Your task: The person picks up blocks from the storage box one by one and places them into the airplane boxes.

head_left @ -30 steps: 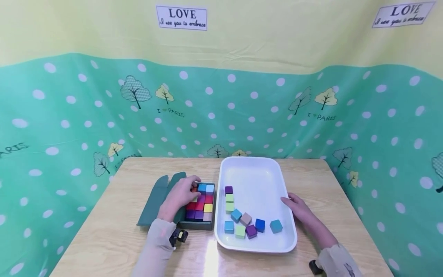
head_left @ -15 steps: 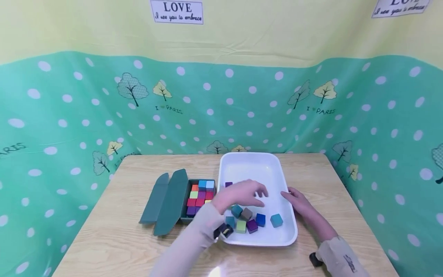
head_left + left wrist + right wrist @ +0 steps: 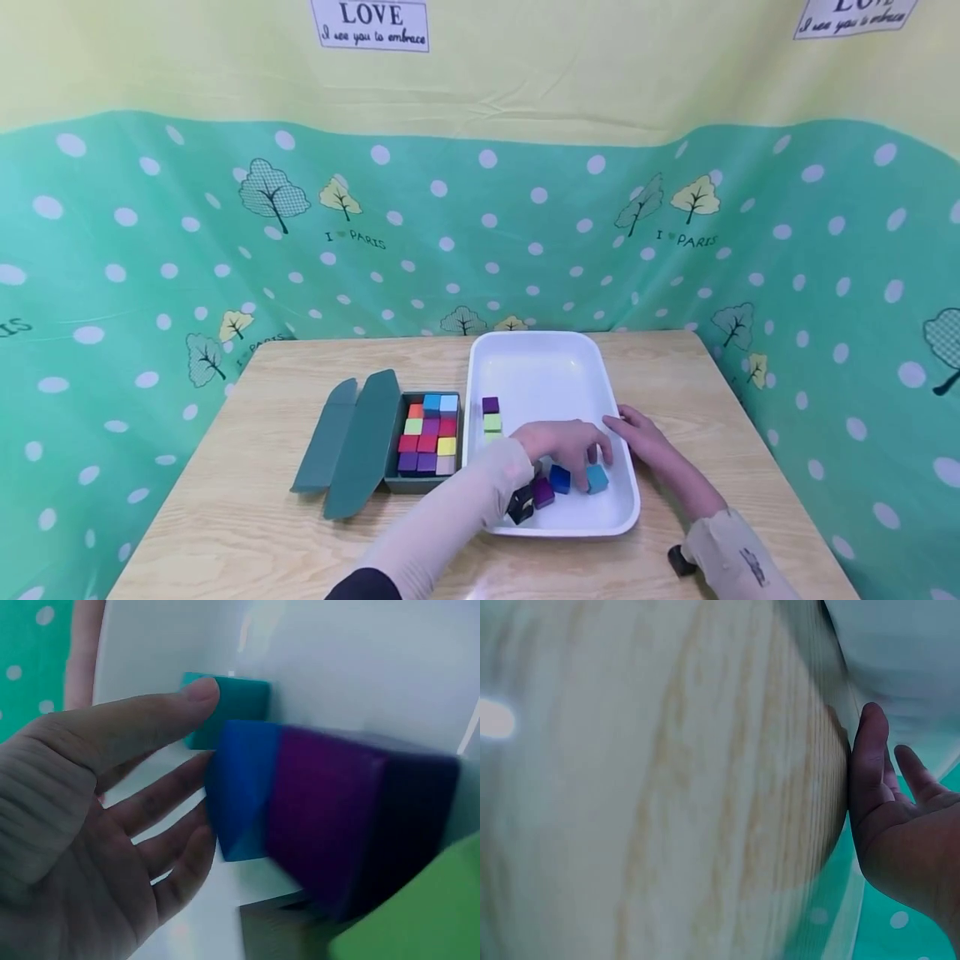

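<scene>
Reaches into white tray [image 3: 517, 358] with left hand [image 3: 564, 443], thumb and fingers parted about teal cube [image 3: 597, 479], near blue cube [image 3: 560, 479]; cannot tell whether gripping. Rests right hand [image 3: 640, 432], fingers loosely extended, at tray's right rim.

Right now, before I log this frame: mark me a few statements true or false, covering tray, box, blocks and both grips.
1. The left grip is over the white tray, close to the teal block. True.
2. The yellow block sits inside the dark green box. True.
3. The dark green box is closed. False: its flaps are open to the left, with blocks showing inside.
4. Both grips are over the box. False: neither is; the right grip is at the white tray's right edge.
5. The white tray stands to the right of the box. True.
</scene>
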`<act>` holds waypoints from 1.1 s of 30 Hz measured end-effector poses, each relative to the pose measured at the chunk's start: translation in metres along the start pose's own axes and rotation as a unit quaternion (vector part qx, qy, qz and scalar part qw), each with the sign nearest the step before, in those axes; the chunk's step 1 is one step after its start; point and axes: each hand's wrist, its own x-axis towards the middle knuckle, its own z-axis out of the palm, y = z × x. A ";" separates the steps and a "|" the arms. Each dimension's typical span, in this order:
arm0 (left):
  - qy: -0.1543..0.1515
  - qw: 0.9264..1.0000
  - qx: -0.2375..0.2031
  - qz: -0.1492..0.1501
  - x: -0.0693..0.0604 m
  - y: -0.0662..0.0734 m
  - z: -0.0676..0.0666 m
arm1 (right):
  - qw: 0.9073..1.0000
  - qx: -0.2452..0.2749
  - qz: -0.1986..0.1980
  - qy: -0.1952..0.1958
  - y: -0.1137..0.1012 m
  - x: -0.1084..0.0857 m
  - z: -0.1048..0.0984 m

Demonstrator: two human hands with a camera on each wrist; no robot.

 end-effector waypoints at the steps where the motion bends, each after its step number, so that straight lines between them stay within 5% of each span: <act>1: 0.000 1.000 0.000 0.005 0.001 -0.001 0.002 | 1.000 0.003 -0.001 -0.001 0.000 0.000 0.000; 14: 0.031 0.999 0.018 0.010 0.002 -0.010 0.011 | 1.000 -0.004 0.004 -0.005 0.000 0.000 0.004; 19: 0.071 0.997 0.015 0.031 -0.008 -0.013 -0.002 | 1.000 -0.002 0.006 -0.001 -0.004 -0.003 0.003; 23: 0.117 0.991 0.017 0.062 -0.034 -0.015 -0.024 | 1.000 -0.004 -0.010 0.017 -0.007 -0.004 0.002; 28: 0.173 0.982 -0.006 0.080 -0.085 -0.023 -0.048 | 0.999 0.011 -0.030 0.010 -0.008 -0.004 0.002; 33: 0.226 0.969 -0.051 0.084 -0.142 -0.051 -0.064 | 0.999 0.025 -0.032 -0.005 -0.010 -0.004 -0.001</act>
